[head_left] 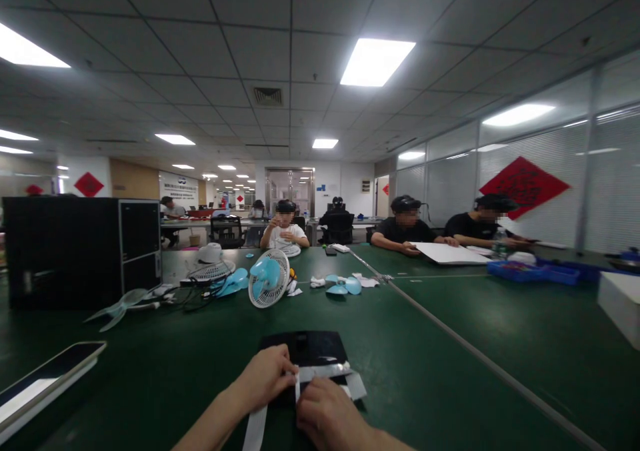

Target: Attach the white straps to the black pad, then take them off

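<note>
In front of me on the green table (415,371) lies a flat black panel (320,344) with a shiny surface. White strips, perhaps tape or ribbon, cross it; one strip (320,371) runs along its near side, and a loose tail (256,429) hangs down to the left. My left hand (267,375) reaches over the panel's left side, its fingertips pinched on a white strip. Close to it on the right, my right hand (327,411) curls its fingers round the lower part of that strip. The fingers hide much of the panel's near edge.
A light-blue fan (267,279), loose blue blades (344,284) and cables lie beyond the panel. At left are a black computer case (65,254) and a phone-like device (50,377). Co-workers sit opposite and at right, near a blue tray (533,271) and white box (620,304).
</note>
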{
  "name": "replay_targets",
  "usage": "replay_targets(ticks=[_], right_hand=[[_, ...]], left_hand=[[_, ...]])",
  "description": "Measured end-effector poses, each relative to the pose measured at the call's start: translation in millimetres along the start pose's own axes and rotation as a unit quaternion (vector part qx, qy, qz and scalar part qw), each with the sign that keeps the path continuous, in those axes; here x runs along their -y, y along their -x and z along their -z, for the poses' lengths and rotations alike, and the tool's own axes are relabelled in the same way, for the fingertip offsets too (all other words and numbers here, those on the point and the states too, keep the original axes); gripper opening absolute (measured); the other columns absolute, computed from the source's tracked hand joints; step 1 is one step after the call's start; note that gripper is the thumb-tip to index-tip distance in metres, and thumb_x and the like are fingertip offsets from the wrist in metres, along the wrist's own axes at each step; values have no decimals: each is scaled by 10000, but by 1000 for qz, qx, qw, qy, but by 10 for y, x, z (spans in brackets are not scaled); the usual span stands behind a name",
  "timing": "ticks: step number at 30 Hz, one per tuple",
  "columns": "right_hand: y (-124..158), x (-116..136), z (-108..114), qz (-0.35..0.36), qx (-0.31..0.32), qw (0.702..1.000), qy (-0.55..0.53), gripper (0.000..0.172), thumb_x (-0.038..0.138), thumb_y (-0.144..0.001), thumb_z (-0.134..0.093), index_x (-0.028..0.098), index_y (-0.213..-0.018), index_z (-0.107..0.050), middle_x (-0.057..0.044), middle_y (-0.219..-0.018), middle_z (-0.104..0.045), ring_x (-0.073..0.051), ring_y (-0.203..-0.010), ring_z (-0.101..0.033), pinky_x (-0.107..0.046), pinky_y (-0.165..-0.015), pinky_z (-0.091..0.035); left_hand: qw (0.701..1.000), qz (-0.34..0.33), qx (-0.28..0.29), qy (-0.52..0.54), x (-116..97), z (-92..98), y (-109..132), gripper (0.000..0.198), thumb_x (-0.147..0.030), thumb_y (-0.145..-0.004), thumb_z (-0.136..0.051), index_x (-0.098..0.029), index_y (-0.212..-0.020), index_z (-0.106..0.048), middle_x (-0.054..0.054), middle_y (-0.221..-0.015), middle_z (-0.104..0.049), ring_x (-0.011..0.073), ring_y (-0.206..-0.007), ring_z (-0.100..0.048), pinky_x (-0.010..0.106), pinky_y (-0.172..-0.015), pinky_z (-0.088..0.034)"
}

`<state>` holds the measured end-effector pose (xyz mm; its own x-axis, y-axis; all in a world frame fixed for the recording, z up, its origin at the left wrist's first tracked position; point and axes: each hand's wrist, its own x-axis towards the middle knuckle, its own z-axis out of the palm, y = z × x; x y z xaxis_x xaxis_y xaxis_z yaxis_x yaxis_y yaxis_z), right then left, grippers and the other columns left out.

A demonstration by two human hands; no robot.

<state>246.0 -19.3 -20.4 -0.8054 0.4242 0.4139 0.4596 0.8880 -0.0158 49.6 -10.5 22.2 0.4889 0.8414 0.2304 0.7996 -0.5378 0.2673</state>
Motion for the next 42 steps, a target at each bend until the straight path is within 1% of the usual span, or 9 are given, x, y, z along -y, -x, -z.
replay_targets(ticks=[7, 12, 16, 20, 24, 28, 33, 38, 42], right_hand=[[7, -57, -108, 13, 15, 1000, 7, 80, 216, -808, -565, 187, -761, -624, -26, -812, -682, -172, -802, -560, -278, -726, -397], [11, -12, 2, -4, -7, 999, -37, 148, 308, -840, -549, 198, -879, -640, -33, -935, -679, -181, -897, -556, -285, -827, -407], [8, 38, 102, -57, 0, 997, -53, 199, 315, -865, -526, 188, -963, -644, -53, -1076, -663, -196, -1025, -548, -294, -933, -378], [14, 55, 131, -53, 34, 997, -50, 224, 308, -879, -495, 183, -980, -652, -56, -1055, -680, -200, -1018, -574, -302, -932, -379], [-37, 49, 154, -82, 25, 995, -50, 217, 275, -889, -472, 195, -950, -664, -33, -1039, -691, -197, -1005, -595, -308, -926, -385], [-95, 31, 161, -99, 24, 994, -50, 237, 278, -882, -490, 201, -1036, -653, -37, -1124, -671, -210, -1056, -586, -318, -964, -374], [-27, 25, 96, -85, 27, 995, -33, 377, 373, -874, -517, 171, -1184, -589, -95, -1232, -619, -262, -1141, -536, -378, -1008, -344], [61, 20, 108, -56, 32, 997, -39, 348, 377, -865, -533, 194, -1152, -602, -80, -1190, -642, -252, -1105, -554, -366, -982, -361], [11, 24, 233, -51, 45, 996, -50, 228, 316, -884, -508, 202, -1022, -650, -57, -1102, -675, -214, -1058, -576, -317, -959, -369]], left_hand=[[997, 75, -30, 14, -22, -124, -47, 199, -407, -803, -579, -276, -825, -728, -17, -878, -609, 136, -809, -566, 236, -681, -342], [994, 91, -43, 44, -41, -132, -40, 184, -372, -804, -578, -267, -812, -729, -21, -869, -615, 131, -812, -574, 234, -689, -344], [996, 60, -38, 49, -28, -113, -27, 223, -338, -843, -526, -246, -785, -721, -16, -864, -613, 127, -812, -565, 223, -691, -354], [999, 20, -26, 43, -9, -74, -2, 262, -320, -881, -481, -234, -777, -705, -12, -859, -603, 118, -804, -557, 212, -684, -359], [999, -9, -20, 30, 13, -46, 13, 268, -288, -900, -456, -239, -794, -697, -12, -876, -598, 115, -829, -556, 209, -710, -365], [1000, -13, -7, 22, 42, -45, 9, 260, -285, -905, -451, -250, -836, -700, -8, -899, -594, 115, -837, -557, 209, -720, -372], [999, -6, -6, 38, 37, -42, 12, 255, -299, -910, -455, -239, -859, -698, -5, -913, -605, 113, -832, -562, 204, -725, -377], [999, -10, 1, 38, 12, -19, 15, 283, -298, -913, -437, -227, -820, -695, -3, -903, -599, 118, -840, -559, 211, -731, -373], [999, -13, 7, 50, -3, 9, 17, 272, -299, -905, -444, -237, -826, -697, -9, -900, -592, 120, -848, -558, 213, -734, -371]])
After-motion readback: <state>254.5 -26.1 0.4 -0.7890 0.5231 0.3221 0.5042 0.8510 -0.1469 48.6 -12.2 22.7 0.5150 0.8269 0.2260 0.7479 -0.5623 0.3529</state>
